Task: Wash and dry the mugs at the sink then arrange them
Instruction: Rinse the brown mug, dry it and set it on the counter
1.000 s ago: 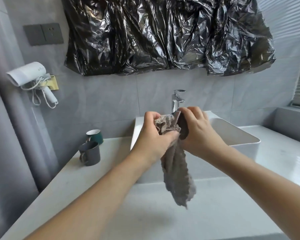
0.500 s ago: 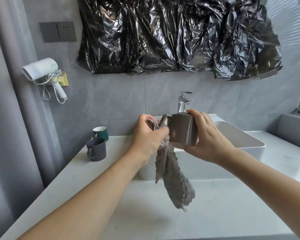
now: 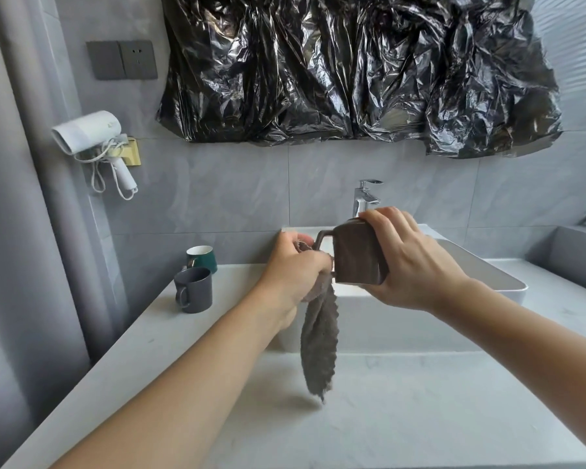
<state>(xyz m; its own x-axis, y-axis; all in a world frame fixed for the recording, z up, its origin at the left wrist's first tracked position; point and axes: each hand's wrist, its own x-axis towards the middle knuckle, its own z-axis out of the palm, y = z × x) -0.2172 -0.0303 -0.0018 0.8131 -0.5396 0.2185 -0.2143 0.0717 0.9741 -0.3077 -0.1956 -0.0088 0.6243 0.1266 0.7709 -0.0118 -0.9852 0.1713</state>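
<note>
Mugs, three: brown mug (image 3: 359, 257) gripped sideways in right hand (image 3: 416, 262) above sink (image 3: 481, 265); grey mug (image 3: 194, 290) and green mug (image 3: 202, 259) upright on table (image 3: 386, 418), left. One cloth (image 3: 319, 340) clutched in left hand (image 3: 293, 269), hanging beside handle.

No text, label, brand or number can be read on anything in view.
</note>
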